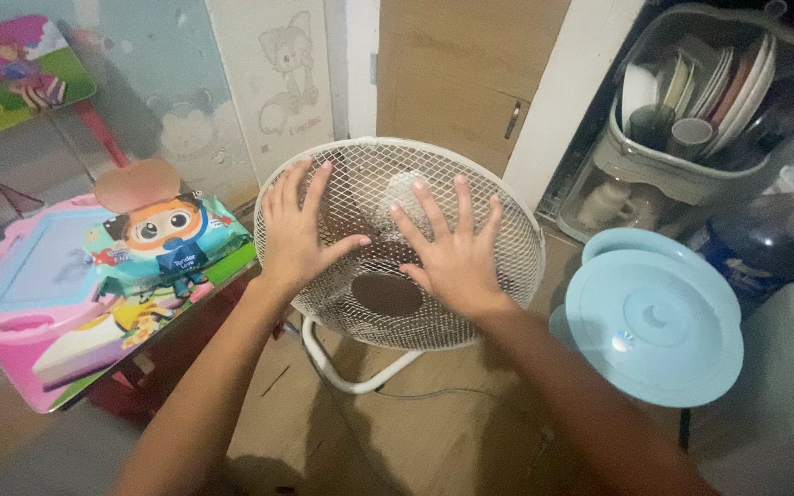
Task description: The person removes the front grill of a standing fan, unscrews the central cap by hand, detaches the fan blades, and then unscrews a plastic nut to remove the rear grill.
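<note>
A round white wire fan guard (507, 276) with a dark round centre disc (386, 295) faces up toward me on a white tubular stand (346, 375). My left hand (298, 230) lies flat on the left half of the mesh, fingers spread. My right hand (452, 250) lies flat on the right half, fingers spread too. Neither hand holds anything. The fan's hub shows dimly through the mesh between my hands.
A pink child's table (11, 312) at the left carries a pack of wet wipes (163, 241) and a toy board. At the right sit a light blue round lid (659, 321), a dish rack with plates and cups (700, 119) and a blue water bottle (765, 248). A wooden cabinet door (457, 83) is behind.
</note>
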